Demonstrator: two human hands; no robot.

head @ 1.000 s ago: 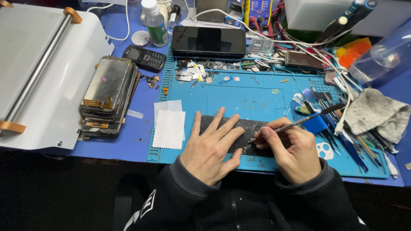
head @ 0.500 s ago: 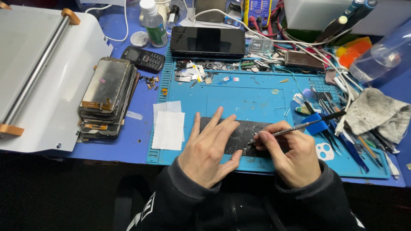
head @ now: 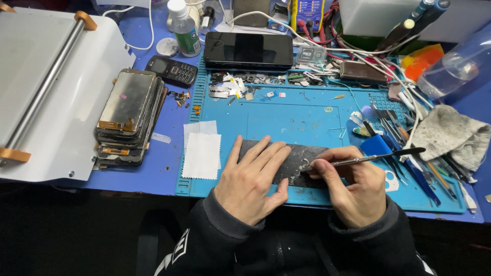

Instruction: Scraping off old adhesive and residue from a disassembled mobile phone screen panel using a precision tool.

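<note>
The left hand (head: 251,179) lies flat with its fingers spread, palm down on a dark rectangular phone panel with cracked, flaking glass (head: 296,162), pinning its left end to the blue silicone work mat (head: 286,117). The right hand (head: 353,186) is closed around a thin metal scraper tool with a dark handle (head: 363,159), thumb and forefinger pinching the shaft just behind its tip. That tip touches the panel's surface just right of the left hand's fingertips, where pale glass crumbs have gathered. The handle runs up and to the right from the pinch, ending over a blue plastic pry card (head: 376,145).

Just left of the flat hand, two white square wipes (head: 202,152) overlap on the mat's edge. Farther left, off the mat, sits a stack of stripped phone screens with metal backs (head: 129,116), leaning against a big white laminating machine with a metal roller bar (head: 48,92). Beyond the fingertips the mat is bare, then comes a scatter of small parts and screws (head: 240,87), and past that a black smartphone lying face up (head: 249,50). A small black keypad phone (head: 171,70) and a clear plastic bottle with a white cap (head: 182,28) stand up-left of it. To the right of the tool hand lie a row of hand tools (head: 409,158) and a crumpled grey rag (head: 452,135), with tangled white and red cables (head: 368,59) above them
</note>
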